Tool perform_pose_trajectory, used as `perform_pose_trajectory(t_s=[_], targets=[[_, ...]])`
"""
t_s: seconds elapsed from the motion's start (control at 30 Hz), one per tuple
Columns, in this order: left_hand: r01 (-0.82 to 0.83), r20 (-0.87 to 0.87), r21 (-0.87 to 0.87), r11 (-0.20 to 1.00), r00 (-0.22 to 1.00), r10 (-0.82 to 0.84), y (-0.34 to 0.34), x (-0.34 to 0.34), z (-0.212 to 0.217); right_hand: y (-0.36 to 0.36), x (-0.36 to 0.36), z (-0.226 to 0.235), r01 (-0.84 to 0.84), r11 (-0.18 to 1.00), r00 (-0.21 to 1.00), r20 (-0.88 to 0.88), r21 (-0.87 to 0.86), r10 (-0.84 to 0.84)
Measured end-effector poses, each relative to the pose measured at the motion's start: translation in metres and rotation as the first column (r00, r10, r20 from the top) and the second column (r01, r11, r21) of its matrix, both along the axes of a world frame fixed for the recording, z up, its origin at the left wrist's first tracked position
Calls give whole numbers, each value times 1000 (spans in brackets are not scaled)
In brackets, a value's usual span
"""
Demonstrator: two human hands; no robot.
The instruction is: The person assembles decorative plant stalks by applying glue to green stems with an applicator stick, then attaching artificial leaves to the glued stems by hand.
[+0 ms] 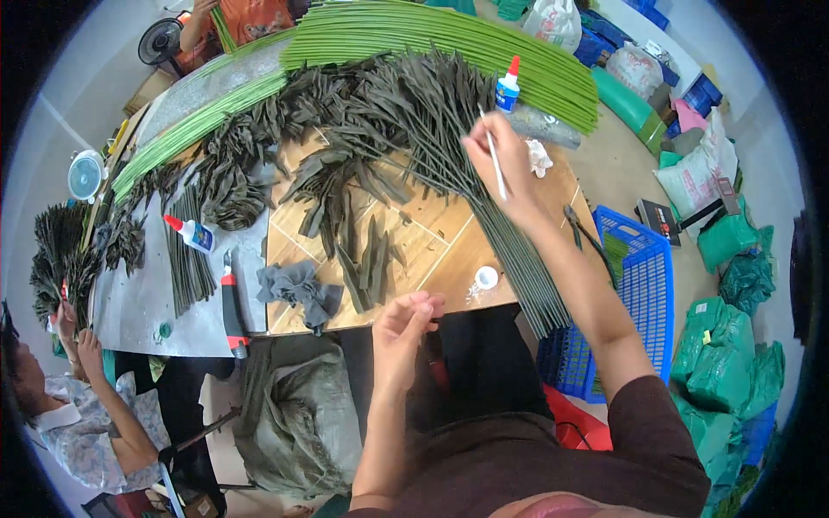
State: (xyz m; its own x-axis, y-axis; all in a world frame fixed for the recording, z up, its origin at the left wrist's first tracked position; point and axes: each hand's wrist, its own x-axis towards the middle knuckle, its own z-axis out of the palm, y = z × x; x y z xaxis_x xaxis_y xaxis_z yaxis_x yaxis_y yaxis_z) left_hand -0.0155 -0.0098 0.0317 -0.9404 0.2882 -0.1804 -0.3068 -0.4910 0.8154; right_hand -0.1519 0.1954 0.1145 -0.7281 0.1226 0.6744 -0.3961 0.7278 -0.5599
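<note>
Above the wood-patterned tabletop (423,233), the right hand's (511,162) fingers are clamped on a thin white stick (496,164), its arm outstretched over a bundle of dark stems (518,263) topped with limp, papery leaves. At the near edge the left hand (397,335) is curled, fingertips close; I cannot tell whether they pinch anything. Nearby sits a small round white cup (486,278); farther out, smooth green stalks (432,30) and a lattice-sided blue basket (654,281) beside the table.

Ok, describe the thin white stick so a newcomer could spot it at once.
Find the wood-patterned tabletop, then the bundle of long dark stems along its right side. Over that bundle, the right hand holds the thin white stick, standing out pale against the dark stems.
</note>
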Motion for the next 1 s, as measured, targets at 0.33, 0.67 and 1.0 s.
perform_pose_trajectory(t_s=[0.33,0.67,1.0], targets=[[-174,-28,-159,972,985,171,-33,5,-21,-1,20,-4,-79,993,996,29,-92,82],[-505,-447,-650,568,858,252,-39,-35,-19,49,135,-64,180,973,920,374,-144,-115],[-668,-660,-742,-60,744,-108,-11,-51,-19,58,168,-71,182,978,941,308,-104,-142]])
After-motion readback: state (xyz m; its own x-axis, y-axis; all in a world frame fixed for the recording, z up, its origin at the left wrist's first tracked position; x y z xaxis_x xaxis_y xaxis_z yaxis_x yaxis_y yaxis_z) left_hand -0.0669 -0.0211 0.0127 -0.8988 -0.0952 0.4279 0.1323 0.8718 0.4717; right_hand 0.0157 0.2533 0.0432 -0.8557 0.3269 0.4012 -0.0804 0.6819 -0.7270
